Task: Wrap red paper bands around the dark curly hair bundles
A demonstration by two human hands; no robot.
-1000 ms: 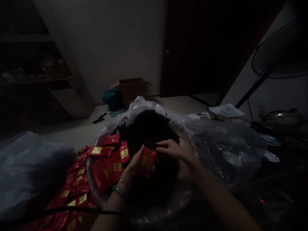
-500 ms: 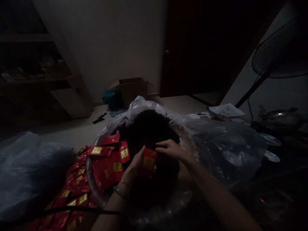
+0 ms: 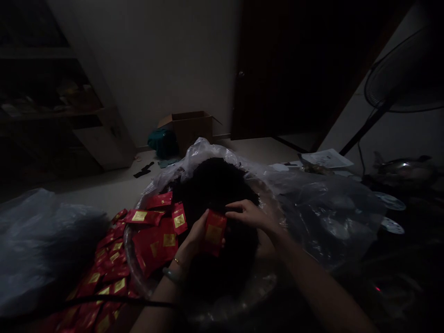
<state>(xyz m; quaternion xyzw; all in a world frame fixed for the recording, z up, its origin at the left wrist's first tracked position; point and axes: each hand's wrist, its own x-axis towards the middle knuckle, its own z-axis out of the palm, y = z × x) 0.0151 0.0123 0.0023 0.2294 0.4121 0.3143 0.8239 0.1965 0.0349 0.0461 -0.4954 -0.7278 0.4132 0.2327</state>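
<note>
my left hand (image 3: 194, 235) holds one packet (image 3: 214, 231), right hand (image 3: 249, 214) narrowly parted beside it; many packets (image 3: 93, 278) lie piled, the dark heap (image 3: 217, 180) still ample.

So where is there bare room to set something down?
Pale floor shows between the cabinet and the plastic bag at left, and beyond the container, between the cardboard box and the door. It is crowded around the left hand: red packets pile over the container's left rim. Plastic sheeting spreads at right.

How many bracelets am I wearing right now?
2, both on your left arm: a thin gold bracelet nearer the hand and a thicker bangle behind it. None shows on your right arm, though dim light might hide one.
</note>
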